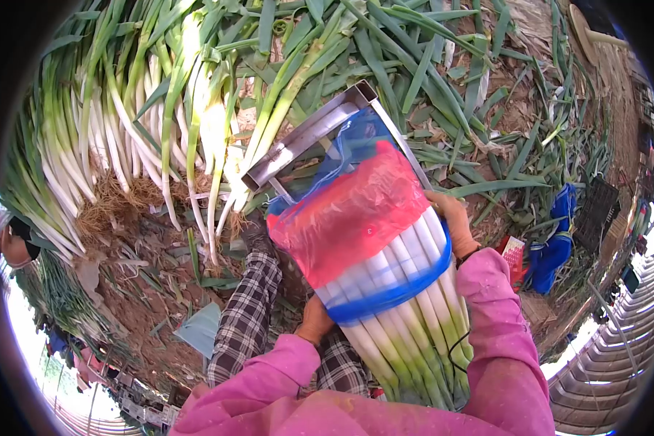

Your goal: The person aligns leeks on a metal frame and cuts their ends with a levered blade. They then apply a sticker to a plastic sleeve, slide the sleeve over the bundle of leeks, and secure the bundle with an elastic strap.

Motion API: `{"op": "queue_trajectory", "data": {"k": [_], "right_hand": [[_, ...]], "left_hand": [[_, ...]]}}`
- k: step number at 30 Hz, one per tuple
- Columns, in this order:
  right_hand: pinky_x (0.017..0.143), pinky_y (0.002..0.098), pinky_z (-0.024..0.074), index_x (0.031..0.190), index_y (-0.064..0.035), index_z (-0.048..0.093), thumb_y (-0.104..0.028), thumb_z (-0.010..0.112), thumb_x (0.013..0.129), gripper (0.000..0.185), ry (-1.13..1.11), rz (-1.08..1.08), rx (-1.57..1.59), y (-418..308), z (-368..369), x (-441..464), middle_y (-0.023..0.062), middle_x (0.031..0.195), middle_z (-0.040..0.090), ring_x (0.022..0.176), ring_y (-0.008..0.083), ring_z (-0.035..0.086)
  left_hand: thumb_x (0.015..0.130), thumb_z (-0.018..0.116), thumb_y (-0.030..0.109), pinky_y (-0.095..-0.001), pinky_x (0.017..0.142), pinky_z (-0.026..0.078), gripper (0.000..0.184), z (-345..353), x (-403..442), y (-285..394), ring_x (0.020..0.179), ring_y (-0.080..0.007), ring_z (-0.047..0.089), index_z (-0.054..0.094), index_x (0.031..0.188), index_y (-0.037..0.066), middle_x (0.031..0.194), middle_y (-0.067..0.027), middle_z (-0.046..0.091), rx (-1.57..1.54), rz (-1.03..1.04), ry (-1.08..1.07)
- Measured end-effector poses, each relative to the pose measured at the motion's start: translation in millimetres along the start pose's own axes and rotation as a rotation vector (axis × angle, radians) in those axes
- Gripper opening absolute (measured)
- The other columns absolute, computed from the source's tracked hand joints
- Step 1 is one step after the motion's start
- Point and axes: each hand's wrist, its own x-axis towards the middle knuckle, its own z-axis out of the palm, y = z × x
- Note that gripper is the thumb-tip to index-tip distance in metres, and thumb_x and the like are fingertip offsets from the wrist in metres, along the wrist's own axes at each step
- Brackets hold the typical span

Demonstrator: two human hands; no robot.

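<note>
A bundle of leeks [407, 320] lies tilted in front of me, white ends away from me and green leaves toward my lap. Clear plastic with a red panel [352, 218] and a blue band [392, 292] covers its white end. My right hand [454, 221] grips the bundle's right side near the red panel. On the left side, lower down, my left hand [315, 320] is closed against it, its fingers partly hidden underneath. Beyond the bagged end stands a metal frame [309, 134], with blue plastic showing inside it.
Many loose leeks [116, 131] with roots lie at the left. Cut green leaves [429, 73] litter the soil beyond the frame. A blue cloth-like item [552, 254] and a red packet [512, 258] are at the right. Another person's hand [14, 247] shows at the far left.
</note>
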Motion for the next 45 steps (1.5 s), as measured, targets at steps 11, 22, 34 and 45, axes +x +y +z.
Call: {"op": "queue_trajectory", "data": {"k": [11, 22, 34, 45], "right_hand": [[0.076, 0.0379, 0.0469, 0.089, 0.0014, 0.065, -0.004, 0.058, 0.068, 0.023, -0.608, 0.285, -0.085, -1, -79, -107, 0.0195, 0.082, 0.065, 0.08, 0.0306, 0.063], [0.08, 0.0387, 0.0476, 0.094, -0.0014, 0.06, 0.005, 0.055, 0.067, 0.028, -0.288, 0.013, -0.094, -17, -71, -135, 0.0166, 0.092, 0.06, 0.089, 0.0342, 0.06], [0.081, 0.0375, 0.0475, 0.092, 0.0007, 0.056, 0.007, 0.048, 0.069, 0.024, -0.347, 0.08, -0.036, -4, -89, -172, 0.0158, 0.091, 0.062, 0.091, 0.0338, 0.06], [0.085, 0.0366, 0.0499, 0.123, -0.0189, 0.06, -0.015, 0.061, 0.073, 0.051, -0.677, 0.7, -0.08, 40, -32, -70, 0.019, 0.11, 0.065, 0.097, 0.0301, 0.064]], "left_hand": [[0.077, 0.059, 0.001, -0.0325, 0.088, 0.046, 0.043, 10, -1, -59, 0.098, -0.0237, 0.061, 0.056, 0.12, 0.006, 0.107, -0.0123, 0.064, -0.418, -0.119, -0.081], [0.073, 0.062, 0.017, -0.0501, 0.091, 0.04, 0.042, 13, -39, -15, 0.101, -0.0352, 0.057, 0.06, 0.113, 0.008, 0.107, -0.0164, 0.063, 0.654, 0.399, -0.221], [0.075, 0.063, 0.013, -0.0422, 0.09, 0.041, 0.023, -6, -101, 67, 0.097, -0.0352, 0.055, 0.057, 0.095, 0.003, 0.1, -0.0165, 0.06, 0.563, 0.418, -0.196], [0.083, 0.061, 0.025, -0.0335, 0.085, 0.048, 0.042, 29, 16, -8, 0.099, -0.0276, 0.059, 0.056, 0.118, 0.003, 0.11, -0.0194, 0.059, -0.469, -0.431, -0.151]]}}
